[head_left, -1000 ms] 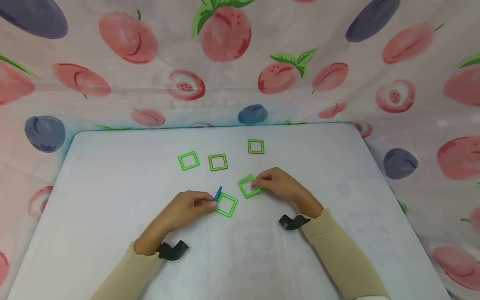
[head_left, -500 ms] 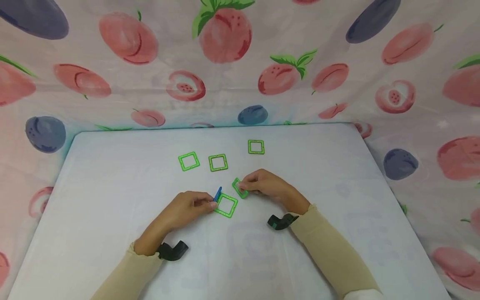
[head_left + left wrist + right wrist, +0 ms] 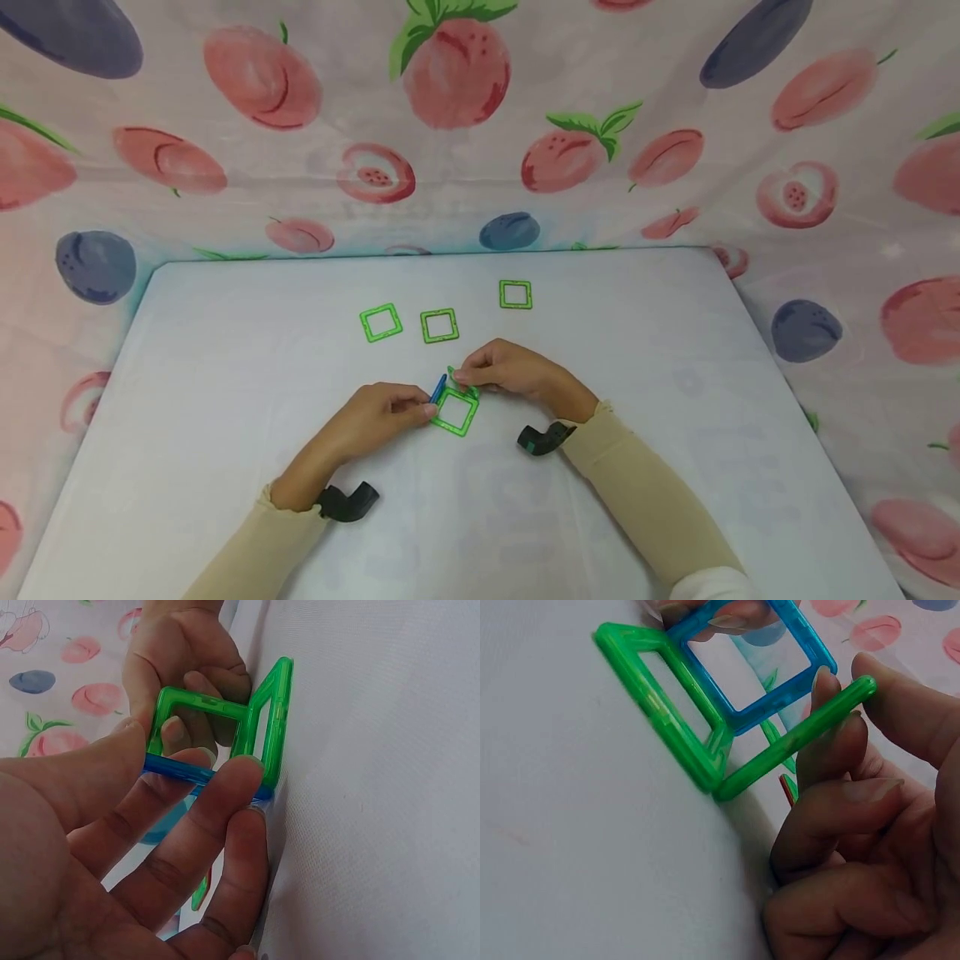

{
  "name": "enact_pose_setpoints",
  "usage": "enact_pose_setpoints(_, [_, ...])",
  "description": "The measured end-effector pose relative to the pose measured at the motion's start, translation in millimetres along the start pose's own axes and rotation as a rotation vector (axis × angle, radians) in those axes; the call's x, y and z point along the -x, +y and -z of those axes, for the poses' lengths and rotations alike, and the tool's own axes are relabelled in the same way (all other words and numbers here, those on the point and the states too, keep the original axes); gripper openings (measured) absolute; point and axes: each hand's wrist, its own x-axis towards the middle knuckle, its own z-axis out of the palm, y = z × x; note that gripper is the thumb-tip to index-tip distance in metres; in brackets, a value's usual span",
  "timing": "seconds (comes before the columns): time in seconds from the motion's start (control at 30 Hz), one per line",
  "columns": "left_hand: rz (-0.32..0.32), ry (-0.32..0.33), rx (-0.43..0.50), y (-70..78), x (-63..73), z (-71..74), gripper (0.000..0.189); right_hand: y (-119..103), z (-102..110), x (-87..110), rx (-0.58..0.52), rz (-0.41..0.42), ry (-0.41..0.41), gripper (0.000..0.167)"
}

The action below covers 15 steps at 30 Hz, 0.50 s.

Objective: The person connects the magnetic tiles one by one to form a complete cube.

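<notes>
In the head view, a flat green square magnetic tile (image 3: 452, 430) lies on the white table between both hands. My left hand (image 3: 386, 412) pinches a blue square magnetic tile (image 3: 438, 388), which stands upright along the flat tile's left edge. My right hand (image 3: 506, 367) holds a second green tile (image 3: 799, 739) upright between thumb and fingers. Its lower end meets the flat tile's far corner in the right wrist view, close beside the blue tile. In the left wrist view, my left fingers (image 3: 236, 784) rest along the blue tile, with the upright green one behind it.
Three more green square tiles lie flat farther back: a left one (image 3: 365, 327), a middle one (image 3: 423, 327) and a right one (image 3: 502, 294). A fruit-printed cloth (image 3: 300, 192) hangs behind the table (image 3: 225, 350). Black wrist cameras sit on both wrists.
My right hand has moved left, bringing its green tile from beside the flat tile to its far edge and tipping it upright. The left hand and blue tile have stayed in place.
</notes>
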Motion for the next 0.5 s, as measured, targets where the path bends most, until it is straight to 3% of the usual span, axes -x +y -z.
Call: enact_pose_setpoints(0.5, [0.012,-0.012,-0.006,3.4,0.0,1.6,0.024,5.7,1.4,2.9,0.028,0.103,-0.041,0.032])
